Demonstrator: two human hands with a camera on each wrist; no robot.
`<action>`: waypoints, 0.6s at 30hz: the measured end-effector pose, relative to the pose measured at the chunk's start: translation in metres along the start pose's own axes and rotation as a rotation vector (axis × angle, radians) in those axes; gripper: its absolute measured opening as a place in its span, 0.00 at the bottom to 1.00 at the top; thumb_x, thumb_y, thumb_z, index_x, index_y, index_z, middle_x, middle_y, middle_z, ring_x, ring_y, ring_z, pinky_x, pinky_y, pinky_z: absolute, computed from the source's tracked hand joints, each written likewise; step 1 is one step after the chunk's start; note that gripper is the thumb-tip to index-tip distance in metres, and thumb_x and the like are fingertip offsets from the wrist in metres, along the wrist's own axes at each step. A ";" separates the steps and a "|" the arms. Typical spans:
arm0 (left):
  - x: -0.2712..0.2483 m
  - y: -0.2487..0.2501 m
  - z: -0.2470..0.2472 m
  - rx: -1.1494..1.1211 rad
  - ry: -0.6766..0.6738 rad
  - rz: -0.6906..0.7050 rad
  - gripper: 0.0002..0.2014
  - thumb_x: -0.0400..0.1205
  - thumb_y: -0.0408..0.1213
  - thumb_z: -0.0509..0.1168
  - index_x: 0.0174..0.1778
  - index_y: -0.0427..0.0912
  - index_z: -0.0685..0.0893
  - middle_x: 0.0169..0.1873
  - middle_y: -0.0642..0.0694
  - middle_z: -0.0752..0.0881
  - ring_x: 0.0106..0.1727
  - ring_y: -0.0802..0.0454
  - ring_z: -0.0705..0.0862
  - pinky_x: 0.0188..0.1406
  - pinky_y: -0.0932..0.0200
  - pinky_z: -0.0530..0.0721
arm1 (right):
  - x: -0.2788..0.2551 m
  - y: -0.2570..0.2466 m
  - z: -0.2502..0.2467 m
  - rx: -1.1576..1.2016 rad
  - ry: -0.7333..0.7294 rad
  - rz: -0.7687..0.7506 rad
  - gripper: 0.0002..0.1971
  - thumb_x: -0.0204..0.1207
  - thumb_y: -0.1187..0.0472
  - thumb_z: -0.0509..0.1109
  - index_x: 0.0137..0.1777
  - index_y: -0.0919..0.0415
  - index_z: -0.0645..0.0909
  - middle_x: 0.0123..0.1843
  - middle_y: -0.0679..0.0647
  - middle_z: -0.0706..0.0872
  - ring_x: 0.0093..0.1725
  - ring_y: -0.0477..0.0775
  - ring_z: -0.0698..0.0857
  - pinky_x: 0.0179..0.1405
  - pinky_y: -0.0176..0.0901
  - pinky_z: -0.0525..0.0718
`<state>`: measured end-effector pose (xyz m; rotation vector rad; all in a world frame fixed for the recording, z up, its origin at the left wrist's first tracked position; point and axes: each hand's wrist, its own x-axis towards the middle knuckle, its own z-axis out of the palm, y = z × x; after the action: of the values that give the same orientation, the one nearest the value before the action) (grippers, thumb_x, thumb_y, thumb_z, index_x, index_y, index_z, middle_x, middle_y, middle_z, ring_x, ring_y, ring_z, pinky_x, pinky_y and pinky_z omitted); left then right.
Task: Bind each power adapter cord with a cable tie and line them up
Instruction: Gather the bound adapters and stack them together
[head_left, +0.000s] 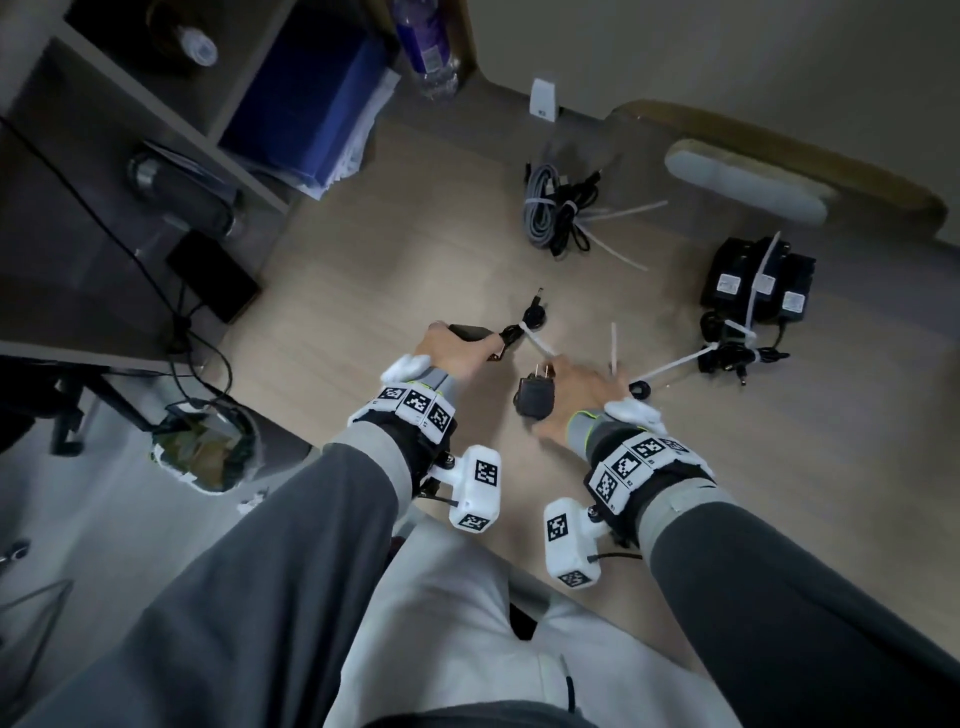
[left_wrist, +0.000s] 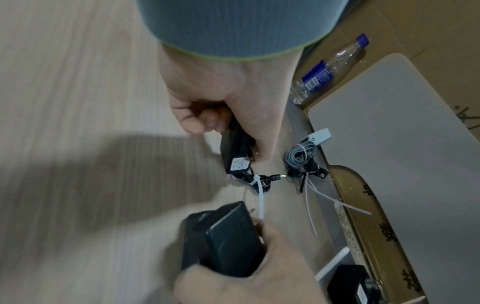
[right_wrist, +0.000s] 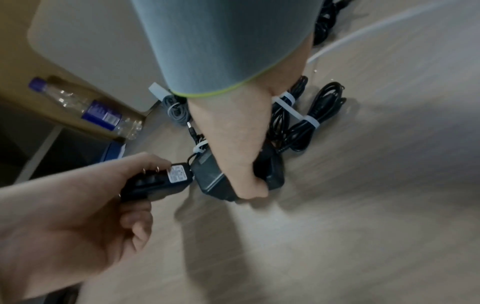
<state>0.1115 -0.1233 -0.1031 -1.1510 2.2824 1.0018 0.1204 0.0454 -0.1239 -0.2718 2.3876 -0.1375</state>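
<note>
- Far left: shelf unit (head_left: 156, 124) w/ blue folders (head_left: 306, 104) and a plastic bottle (head_left: 428, 47) lying by it; not part of the job.
- Left hand (head_left: 449, 353) curled tight round a small black adapter (left_wrist: 235, 156), label end poking out toward the middle. Its cord (head_left: 522, 325) is already cinched w/ a white cable tie (head_left: 540, 343); barrel plug sticks out far side, tie tail still long.
- Centre far: grey cable bundle (head_left: 540, 208) plus a black cable bundle (head_left: 574, 218), each tied, tails splayed right; white charger (head_left: 543, 98) stands behind them.
- Centre near: right hand (head_left: 571, 395) wrapped round a bigger adapter (head_left: 535, 397), prongs pointing far. Its cord probably runs under the hand; whether it's tied, can't tell.
- One loose tie (head_left: 614, 345) just right of that hand.
- Right: adapter block (head_left: 756, 283), looks like 3 side by side strapped under one tie, w/ tied cords (head_left: 727, 348) in front. Pale pad (head_left: 748, 182) lies beyond.
- Count: approx 5 black adapters (2 in hand, 3 grouped), 1 white charger, 2 separate cable bundles, 1 unused tie seen.
- Progress, my read: binding nearly all done; lining up is what's left — the 2 held adapters are well apart from the right-hand group and need setting beside it.
</note>
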 end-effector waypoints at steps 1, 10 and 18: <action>-0.001 0.003 0.001 -0.012 -0.015 -0.005 0.23 0.48 0.63 0.71 0.29 0.49 0.88 0.17 0.57 0.77 0.22 0.49 0.77 0.29 0.57 0.82 | 0.000 0.000 -0.002 0.050 0.008 0.054 0.34 0.54 0.35 0.70 0.60 0.47 0.72 0.47 0.50 0.85 0.54 0.59 0.84 0.63 0.57 0.76; -0.016 0.057 0.004 -0.306 -0.065 0.124 0.15 0.68 0.38 0.77 0.49 0.43 0.87 0.38 0.49 0.89 0.36 0.52 0.86 0.31 0.64 0.82 | -0.009 0.029 -0.060 0.771 0.203 0.230 0.35 0.52 0.39 0.76 0.60 0.50 0.75 0.48 0.50 0.86 0.49 0.59 0.84 0.50 0.47 0.85; -0.031 0.093 0.020 -0.365 -0.222 0.192 0.12 0.85 0.28 0.59 0.60 0.45 0.82 0.51 0.43 0.88 0.49 0.46 0.88 0.48 0.47 0.91 | -0.019 0.058 -0.106 1.064 0.424 0.278 0.29 0.56 0.40 0.76 0.57 0.50 0.75 0.45 0.45 0.84 0.45 0.55 0.84 0.46 0.46 0.81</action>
<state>0.0550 -0.0544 -0.0579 -0.9043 2.1154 1.5861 0.0533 0.1089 -0.0435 0.6372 2.3494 -1.3698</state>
